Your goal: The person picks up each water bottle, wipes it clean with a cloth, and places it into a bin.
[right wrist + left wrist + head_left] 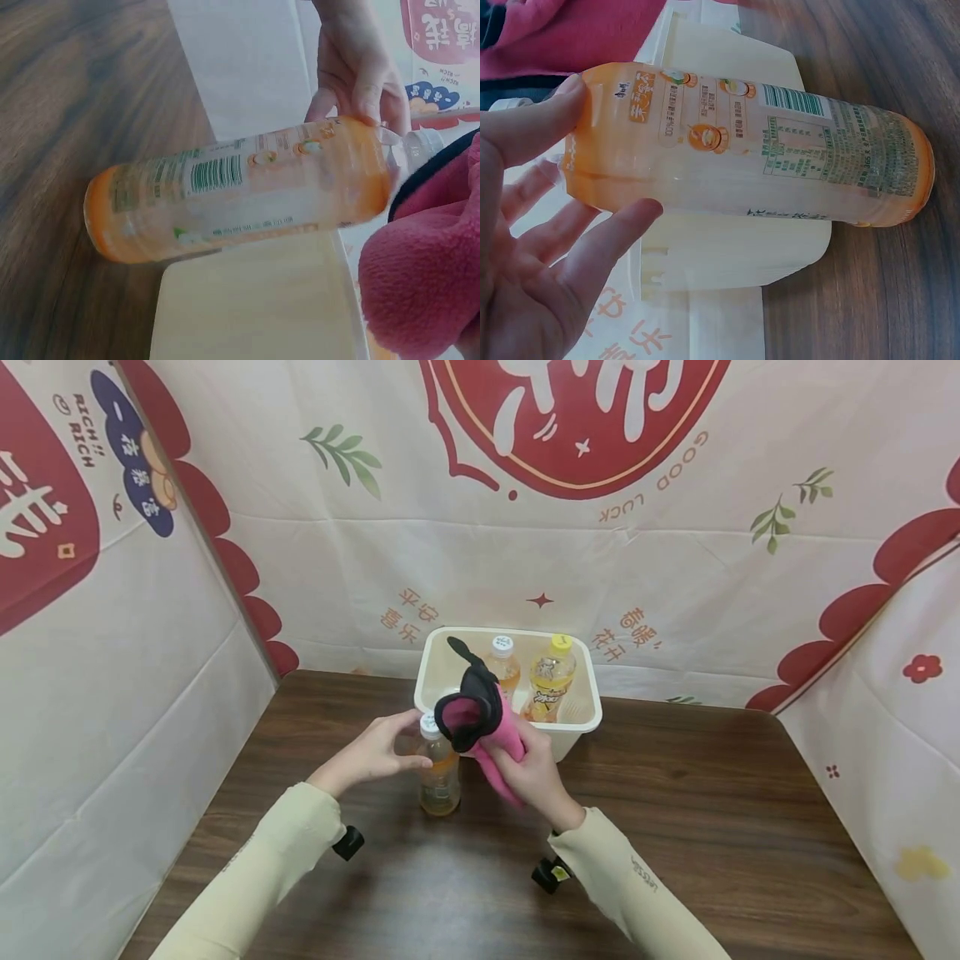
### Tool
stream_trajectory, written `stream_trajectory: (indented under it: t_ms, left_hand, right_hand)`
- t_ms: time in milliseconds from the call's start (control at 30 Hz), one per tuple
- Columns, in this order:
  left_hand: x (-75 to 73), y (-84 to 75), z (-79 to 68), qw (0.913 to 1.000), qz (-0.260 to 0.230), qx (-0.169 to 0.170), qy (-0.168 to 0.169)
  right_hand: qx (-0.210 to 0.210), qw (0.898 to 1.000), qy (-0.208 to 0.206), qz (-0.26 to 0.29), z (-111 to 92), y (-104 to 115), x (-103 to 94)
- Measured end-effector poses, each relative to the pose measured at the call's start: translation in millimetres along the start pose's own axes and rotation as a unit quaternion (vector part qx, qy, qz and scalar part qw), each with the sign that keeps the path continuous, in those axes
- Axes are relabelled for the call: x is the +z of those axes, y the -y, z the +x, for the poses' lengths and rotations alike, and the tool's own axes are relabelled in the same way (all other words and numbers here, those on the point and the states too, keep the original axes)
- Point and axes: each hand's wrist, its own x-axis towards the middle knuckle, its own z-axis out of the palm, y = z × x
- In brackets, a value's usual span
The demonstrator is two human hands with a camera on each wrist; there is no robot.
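Observation:
A clear drink bottle [439,781] with an orange-banded label and a white cap stands upright on the table, close in front of the cream basket [577,739]. My left hand [378,752] holds it by the upper part, thumb and fingers on opposite sides in the left wrist view. In my right hand [528,768] is a pink plush pouch [424,277] with a black rim and a black strap. Its mouth is beside the bottle's cap and overlaps the shoulder in the head view. The pouch hides most of the right fingers.
Inside the basket stand a white-capped bottle [504,664] and a yellow-capped bottle [551,685]. Printed cloth [487,568] hangs behind the dark wooden table [712,793] and at both sides.

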Motion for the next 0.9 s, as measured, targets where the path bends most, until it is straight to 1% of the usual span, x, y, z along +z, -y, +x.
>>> stream_trajectory:
  t_ms: [167, 333, 400, 500, 567, 633, 733, 833, 900]
  left_hand:
    - [-0.6, 1.4, -0.5, 1.0000, -0.002, 0.000, 0.000]
    - [1.5, 2.4, -1.4, 0.9998, -0.016, -0.001, -0.007]
    - [2.9, 3.6, -1.3, 0.9997, -0.021, 0.000, -0.010]
    - [3.8, 4.4, -1.1, 0.9995, -0.028, 0.000, -0.010]
    - [3.9, 5.2, -1.4, 0.9994, -0.032, -0.003, -0.012]
    - [4.1, 6.1, -1.8, 0.9992, -0.036, -0.004, -0.015]
    - [5.1, 7.7, -2.4, 0.9992, -0.038, -0.002, -0.015]
    - [6.9, 9.0, -2.5, 0.9990, -0.043, 0.002, -0.013]
    - [7.7, 9.4, -2.3, 0.9988, -0.048, 0.000, -0.013]
  right_hand:
    - [0.000, 1.000, 0.011, -0.003, 5.7, 16.7, 13.8]
    - [-0.009, 0.999, 0.017, -0.032, -5.4, 5.8, 29.0]
    - [-0.009, 0.999, 0.009, -0.044, -13.6, -4.5, 34.1]
    - [-0.011, 0.998, -0.002, -0.059, -29.6, -28.0, 39.5]
    - [-0.006, 0.998, 0.002, -0.067, -41.9, -43.9, 42.2]
    - [-0.003, 0.997, 0.019, -0.081, -55.2, -57.4, 44.4]
    - [0.005, 0.992, 0.057, -0.113, -73.8, -71.5, 46.2]
    - [-0.003, 0.981, 0.098, -0.166, -89.7, -83.9, 45.5]
    - [-0.005, 0.974, 0.119, -0.193, -95.6, -89.0, 44.3]
